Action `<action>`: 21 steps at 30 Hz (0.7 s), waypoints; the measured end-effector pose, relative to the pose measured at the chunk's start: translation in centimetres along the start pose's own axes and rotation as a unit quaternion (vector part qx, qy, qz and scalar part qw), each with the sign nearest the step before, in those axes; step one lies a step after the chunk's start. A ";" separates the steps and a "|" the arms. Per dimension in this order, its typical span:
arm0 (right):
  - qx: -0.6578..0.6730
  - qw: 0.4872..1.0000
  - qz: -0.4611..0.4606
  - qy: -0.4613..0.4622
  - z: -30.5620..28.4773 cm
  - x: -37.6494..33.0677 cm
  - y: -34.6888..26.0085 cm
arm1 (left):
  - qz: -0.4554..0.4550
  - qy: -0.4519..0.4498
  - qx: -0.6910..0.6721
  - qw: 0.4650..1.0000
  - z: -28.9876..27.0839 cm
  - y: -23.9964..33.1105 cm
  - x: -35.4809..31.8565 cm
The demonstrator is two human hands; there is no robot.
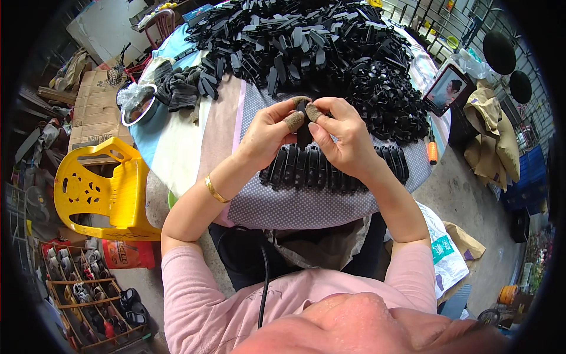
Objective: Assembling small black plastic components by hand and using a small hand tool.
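Over the near part of the round table, my left hand (263,133) and my right hand (345,140) meet with fingers closed in a pinch. Between them is a small black plastic piece (303,137), gripped from both sides and partly hidden by the fingers. Brownish covers wrap several of my fingertips. Just below my hands, a row of black plastic pieces (289,168) lies lined up side by side on the dotted cloth. Beyond them rises a large heap of flat, elongated black parts (277,44). Smaller black parts (389,100) are piled at its right.
An orange-handled tool (433,151) and a propped phone (448,88) are at the table's right edge. Dark grey gloves (177,88) and a white bowl (137,113) with a plastic bag sit at left. A yellow chair (127,189) stands beside the table, a shoe rack (82,304) lower left.
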State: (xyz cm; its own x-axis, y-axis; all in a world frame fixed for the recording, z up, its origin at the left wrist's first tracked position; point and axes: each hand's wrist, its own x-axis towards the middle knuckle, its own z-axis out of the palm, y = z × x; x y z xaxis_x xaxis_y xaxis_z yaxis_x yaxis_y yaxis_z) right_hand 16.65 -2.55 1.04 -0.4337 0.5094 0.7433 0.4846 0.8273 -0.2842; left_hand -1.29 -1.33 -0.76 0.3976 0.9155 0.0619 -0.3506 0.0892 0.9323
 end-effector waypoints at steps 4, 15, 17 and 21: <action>0.040 0.999 0.027 -0.010 -0.2 0.0 0.6 | -0.046 -0.014 0.048 0.998 0.1 1.5 0.0; -0.258 0.930 0.164 -0.204 0.3 -2.1 4.2 | -0.182 0.034 0.393 0.901 -6.0 2.9 -3.0; -0.306 0.912 0.155 -0.227 0.7 -2.1 4.2 | -0.158 0.009 0.431 0.888 -5.1 2.7 -3.3; -0.318 0.908 0.164 -0.218 1.2 -1.8 3.6 | -0.111 0.015 0.576 0.809 -3.5 2.9 -3.5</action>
State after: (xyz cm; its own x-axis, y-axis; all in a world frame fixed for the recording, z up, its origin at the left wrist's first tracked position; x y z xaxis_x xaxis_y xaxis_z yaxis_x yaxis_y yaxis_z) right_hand 18.29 -0.21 -2.03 -0.3790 0.8640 0.3313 0.9227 0.3803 0.0638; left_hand -6.62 -2.90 0.52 0.3151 0.9380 -0.1444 0.7576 -0.1570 0.6335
